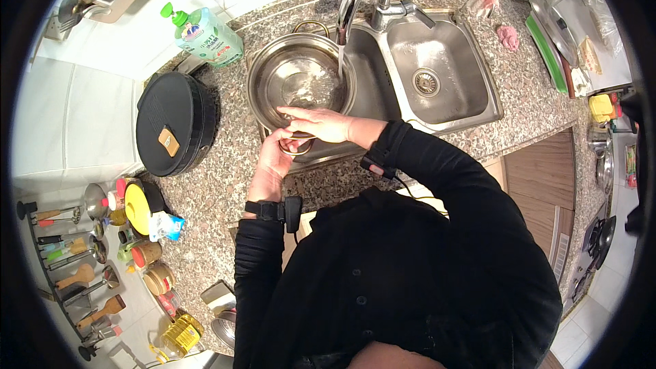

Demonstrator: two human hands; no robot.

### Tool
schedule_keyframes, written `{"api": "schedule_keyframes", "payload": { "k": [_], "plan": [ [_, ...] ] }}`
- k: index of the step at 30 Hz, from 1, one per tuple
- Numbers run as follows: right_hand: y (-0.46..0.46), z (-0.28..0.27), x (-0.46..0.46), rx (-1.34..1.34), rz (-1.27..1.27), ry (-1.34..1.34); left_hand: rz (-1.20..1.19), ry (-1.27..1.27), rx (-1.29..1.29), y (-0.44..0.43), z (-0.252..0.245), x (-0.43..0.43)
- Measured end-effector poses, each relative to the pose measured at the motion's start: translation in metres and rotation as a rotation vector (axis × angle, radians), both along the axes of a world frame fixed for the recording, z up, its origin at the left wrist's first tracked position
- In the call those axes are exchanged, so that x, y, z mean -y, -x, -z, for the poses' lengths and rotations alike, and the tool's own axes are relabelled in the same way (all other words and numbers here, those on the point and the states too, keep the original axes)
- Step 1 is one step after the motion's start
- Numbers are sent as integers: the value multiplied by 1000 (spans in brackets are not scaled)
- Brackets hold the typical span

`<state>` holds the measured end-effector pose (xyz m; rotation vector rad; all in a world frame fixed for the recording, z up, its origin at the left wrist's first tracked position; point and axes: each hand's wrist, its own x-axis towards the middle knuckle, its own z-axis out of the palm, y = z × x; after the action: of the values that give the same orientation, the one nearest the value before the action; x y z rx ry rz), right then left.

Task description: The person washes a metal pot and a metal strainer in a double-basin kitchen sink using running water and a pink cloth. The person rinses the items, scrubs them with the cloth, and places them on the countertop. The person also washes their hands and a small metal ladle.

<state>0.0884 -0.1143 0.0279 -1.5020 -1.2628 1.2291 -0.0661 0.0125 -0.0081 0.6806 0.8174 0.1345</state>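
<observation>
A stainless steel pot (264, 77) with two looped handles stands over the left basin of a double sink (376, 87). Water runs from the chrome faucet (351, 0) into the pot, and the water inside is rippled. My left hand (277, 156) grips the pot's near handle (302, 149). Across the near rim lies my right hand (320, 124), its fingers extended and reaching just over the pot's inside; whether it touches the rim or my left hand is partly hidden.
Left of the sink are a green pump bottle (210, 38) and a round black appliance (174, 123). The right basin (441, 61) shows its drain. Pink cloths (507, 37) lie behind it. Jars (159, 278) and an oil bottle (182, 335) stand at lower left.
</observation>
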Motion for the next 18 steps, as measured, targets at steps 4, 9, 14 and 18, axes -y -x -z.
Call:
{"api": "schedule_keyframes", "payload": {
  "k": [4,9,14,18],
  "plan": [
    [-10,1,8,59,3,-76,-224,102,30,-3,15,9],
    [-55,16,6,207,-159,257,-84,-72,-179,0,12,12],
    [-43,64,-16,990,38,332,15,-280,-269,3,-4,10],
    [-6,70,-32,580,-365,514,30,-272,-317,3,-4,11]
  ]
}}
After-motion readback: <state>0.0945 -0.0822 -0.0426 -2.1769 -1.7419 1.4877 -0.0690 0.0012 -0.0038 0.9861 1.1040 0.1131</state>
